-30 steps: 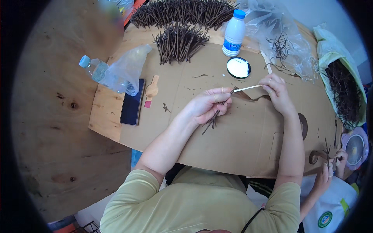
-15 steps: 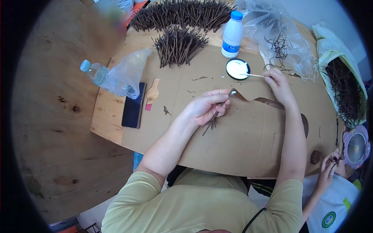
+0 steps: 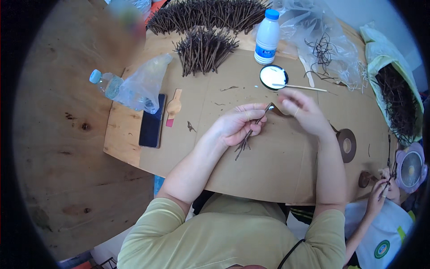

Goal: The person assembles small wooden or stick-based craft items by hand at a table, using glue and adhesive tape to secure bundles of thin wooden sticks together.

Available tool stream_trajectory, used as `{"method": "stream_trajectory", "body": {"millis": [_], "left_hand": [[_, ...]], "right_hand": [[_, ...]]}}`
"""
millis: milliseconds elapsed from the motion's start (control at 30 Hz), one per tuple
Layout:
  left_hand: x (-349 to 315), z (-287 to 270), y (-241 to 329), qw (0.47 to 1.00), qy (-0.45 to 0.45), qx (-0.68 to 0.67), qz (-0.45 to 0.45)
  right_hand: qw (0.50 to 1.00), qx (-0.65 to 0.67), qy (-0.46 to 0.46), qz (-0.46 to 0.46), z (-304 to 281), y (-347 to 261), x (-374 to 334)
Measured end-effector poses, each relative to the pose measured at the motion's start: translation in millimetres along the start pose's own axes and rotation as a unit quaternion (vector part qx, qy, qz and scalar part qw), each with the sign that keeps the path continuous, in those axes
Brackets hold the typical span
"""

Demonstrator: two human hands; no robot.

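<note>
Craft workshop: twig piles, tape roll.

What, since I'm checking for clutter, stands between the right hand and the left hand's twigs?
Nothing visible blocks the right hand from the twigs; only the brown tape runs through the gap. The thin stick lies beyond, one end over the dish.

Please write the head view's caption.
The left hand grips thin brown twigs near a round, black-rimmed dish of white paste.

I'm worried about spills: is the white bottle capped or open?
Capped: the bottle stands upright with its blue cap on top.
</note>
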State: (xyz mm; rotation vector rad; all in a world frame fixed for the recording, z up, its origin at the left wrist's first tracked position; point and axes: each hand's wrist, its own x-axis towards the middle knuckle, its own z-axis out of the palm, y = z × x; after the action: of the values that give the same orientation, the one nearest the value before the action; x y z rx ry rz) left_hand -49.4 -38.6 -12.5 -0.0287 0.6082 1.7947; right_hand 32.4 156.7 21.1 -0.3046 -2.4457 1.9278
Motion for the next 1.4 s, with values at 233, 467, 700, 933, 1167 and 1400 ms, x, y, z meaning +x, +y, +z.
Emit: {"method": "stream_trajectory", "body": {"millis": [233, 467, 700, 933, 1167, 1400], "left_hand": [[-5.0, 9.0, -6.9, 0.995, 0.004, 0.095, 0.032], [-8.1, 27.1, -19.4, 0.957, 0.084, 0.258, 0.107], [-1.3, 26.6, -33.9, 0.793, 0.09, 0.532, 0.282], [-3.0, 33.9, -40.0, 0.447, 0.113, 0.779, 0.425], [-7.7, 37.7, -35.4, 0.297, 0.02, 0.841, 0.451], [-2.0, 15.5, -1.5, 0.319, 0.128, 0.844, 0.413]], "right_hand": [[0.993, 0.069, -0.072, 0.057, 7.8, -2.6, -16.6], [0.992, 0.112, -0.035, 0.055, 16.2, -5.9, -34.4], [0.987, 0.158, -0.018, 0.035, 20.3, 2.6, -44.4], [0.984, 0.172, 0.004, 0.055, 23.3, 17.2, -44.9], [0.98, 0.187, -0.016, 0.067, 22.3, 24.5, -44.1], [0.979, -0.129, 0.085, -0.131, 24.3, 10.4, -54.4]]}}
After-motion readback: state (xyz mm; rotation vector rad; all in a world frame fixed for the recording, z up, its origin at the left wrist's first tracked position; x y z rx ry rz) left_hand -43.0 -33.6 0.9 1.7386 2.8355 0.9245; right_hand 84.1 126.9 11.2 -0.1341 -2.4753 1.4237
